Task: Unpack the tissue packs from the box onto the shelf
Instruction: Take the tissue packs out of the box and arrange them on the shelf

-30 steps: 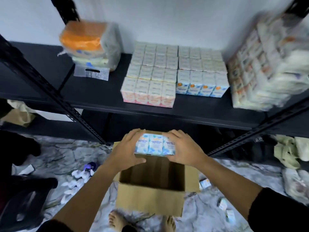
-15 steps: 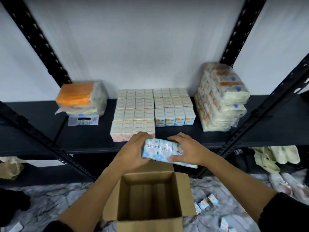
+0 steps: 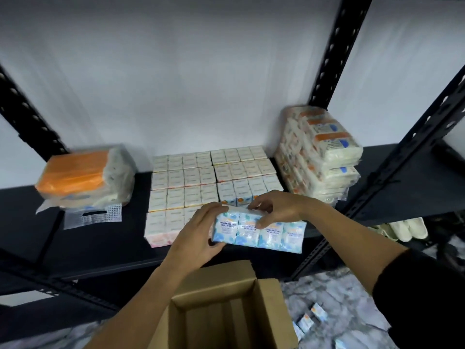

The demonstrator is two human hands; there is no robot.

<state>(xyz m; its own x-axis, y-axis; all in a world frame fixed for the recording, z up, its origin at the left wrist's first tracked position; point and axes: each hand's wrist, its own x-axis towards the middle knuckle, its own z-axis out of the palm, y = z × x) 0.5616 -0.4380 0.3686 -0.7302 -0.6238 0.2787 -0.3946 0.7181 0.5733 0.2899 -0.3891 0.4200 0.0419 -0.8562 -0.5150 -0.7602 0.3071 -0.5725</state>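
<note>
While the open cardboard box [image 3: 226,316] sits below, my left hand [image 3: 198,233] and right hand [image 3: 274,210] grasp a blue tissue pack [image 3: 266,234] above the black shelf's [image 3: 100,238] front edge, near stacked packs [image 3: 191,187].

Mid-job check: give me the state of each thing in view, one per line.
Blue tissue pack: held in both hands, above the shelf's front edge, not set down.
Left hand: gripping its left end.
Right hand: gripping its top.
Cardboard box: open, flaps up.
Shelf: partly filled with tissue packs.
Orange bundle: wrapped, lying on the shelf.
</note>
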